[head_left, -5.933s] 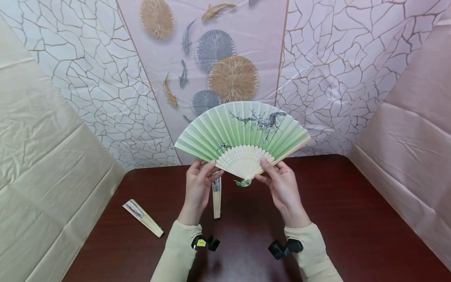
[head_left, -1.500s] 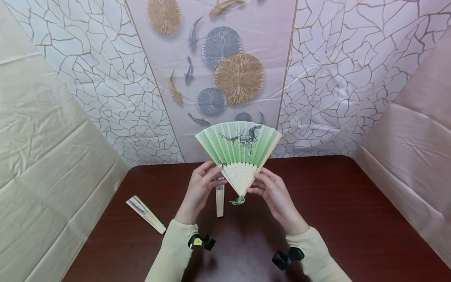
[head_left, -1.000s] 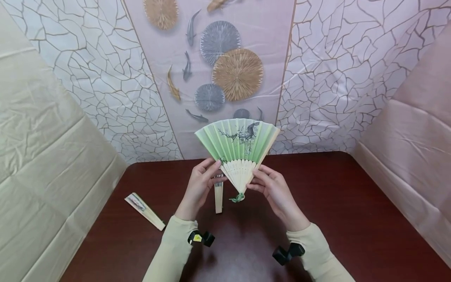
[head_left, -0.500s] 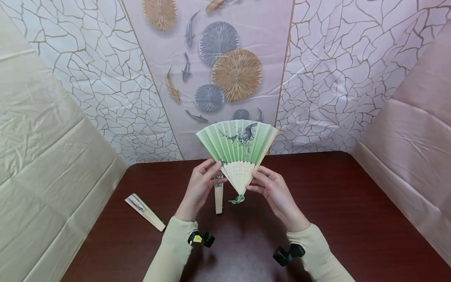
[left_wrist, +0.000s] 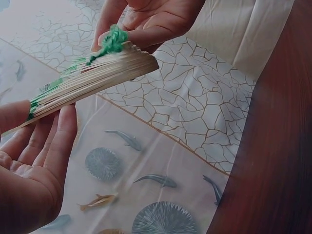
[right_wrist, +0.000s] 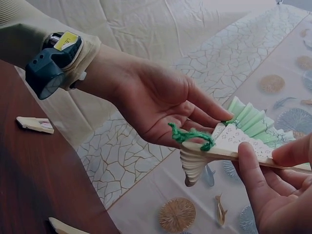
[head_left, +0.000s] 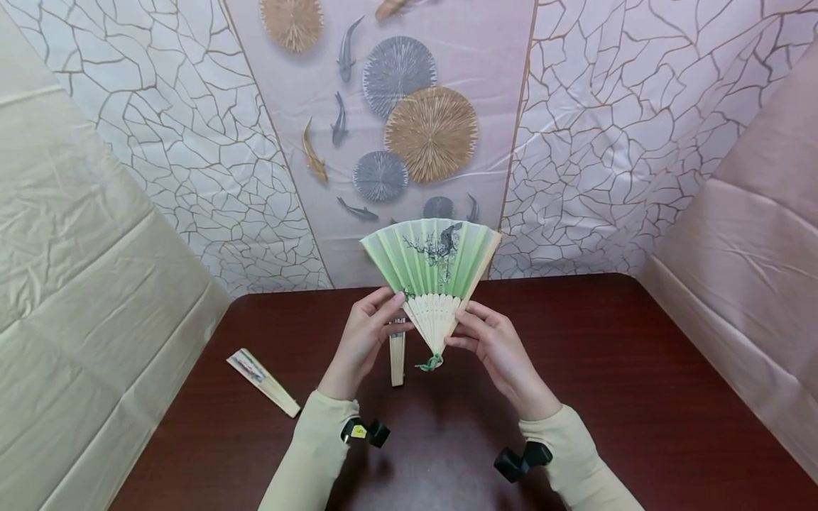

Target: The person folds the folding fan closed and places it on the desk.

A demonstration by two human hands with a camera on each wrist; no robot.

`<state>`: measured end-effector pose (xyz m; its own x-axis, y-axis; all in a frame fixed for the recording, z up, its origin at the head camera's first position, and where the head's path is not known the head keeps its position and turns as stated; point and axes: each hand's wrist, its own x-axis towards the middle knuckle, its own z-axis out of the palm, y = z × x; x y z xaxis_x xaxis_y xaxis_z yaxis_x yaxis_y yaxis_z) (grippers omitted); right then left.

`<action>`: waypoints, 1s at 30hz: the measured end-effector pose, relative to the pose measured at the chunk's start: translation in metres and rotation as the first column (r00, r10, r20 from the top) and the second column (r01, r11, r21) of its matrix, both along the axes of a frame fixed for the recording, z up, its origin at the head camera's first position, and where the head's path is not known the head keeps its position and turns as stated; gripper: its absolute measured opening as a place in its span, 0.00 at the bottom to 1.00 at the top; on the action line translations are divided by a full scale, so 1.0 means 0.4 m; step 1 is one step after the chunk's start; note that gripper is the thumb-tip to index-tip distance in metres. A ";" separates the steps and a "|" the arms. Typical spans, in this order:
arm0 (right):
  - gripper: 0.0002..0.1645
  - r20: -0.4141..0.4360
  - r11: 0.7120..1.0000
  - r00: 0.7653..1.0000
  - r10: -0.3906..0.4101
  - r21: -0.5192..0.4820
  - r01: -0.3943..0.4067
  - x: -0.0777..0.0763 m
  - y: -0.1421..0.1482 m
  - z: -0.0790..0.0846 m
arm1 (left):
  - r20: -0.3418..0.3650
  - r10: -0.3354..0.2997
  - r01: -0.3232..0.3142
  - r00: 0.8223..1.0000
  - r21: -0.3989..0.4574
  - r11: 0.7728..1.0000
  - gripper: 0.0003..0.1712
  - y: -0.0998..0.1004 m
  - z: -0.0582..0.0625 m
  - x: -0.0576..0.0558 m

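A green folding fan [head_left: 431, 262], printed with a dark blossom branch, is held up over the table, partly spread. Its pale slats meet at the bottom, where a green cord [head_left: 431, 362] is tied. My left hand [head_left: 364, 341] pinches the left outer rib between thumb and fingers. On the other side my right hand [head_left: 501, 355] pinches the right rib lower down, near the slats. In the left wrist view the slats [left_wrist: 97, 78] show edge-on, packed in a stack. The right wrist view shows the pierced slats [right_wrist: 239, 139] between both hands.
Two folded fans lie on the dark red table [head_left: 639, 369]: one folded fan [head_left: 263, 382] at the left, and another folded fan [head_left: 397, 358] behind my left fingers, its upper part hidden. A patterned cloth backdrop [head_left: 575, 142] rises behind the table, with plain cloth at both sides.
The fan, spread wide at first, has narrowed to a smaller wedge as my hands drew closer and lower. In the last second it narrows slightly further. The folded fans stay put.
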<state>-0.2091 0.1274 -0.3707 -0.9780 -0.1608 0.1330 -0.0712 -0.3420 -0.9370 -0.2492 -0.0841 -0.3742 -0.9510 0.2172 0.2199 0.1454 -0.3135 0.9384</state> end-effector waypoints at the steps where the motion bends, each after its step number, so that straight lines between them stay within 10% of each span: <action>1: 0.20 -0.001 1.000 1.000 0.001 0.001 -0.001 -0.001 0.000 0.000 | 0.002 -0.001 0.001 1.000 -0.002 1.000 0.11 0.000 0.000 -0.001; 30: 0.21 0.028 0.998 0.998 0.053 0.035 -0.054 0.000 -0.013 -0.016 | 0.007 -0.054 0.054 0.999 -0.050 0.997 0.19 -0.003 -0.021 -0.004</action>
<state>-0.2093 0.1220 -0.3771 -0.9709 -0.2176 0.0997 -0.0279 -0.3110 -0.9500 -0.2509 -0.0853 -0.3825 -0.9388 0.2790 0.2019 0.1241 -0.2730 0.9540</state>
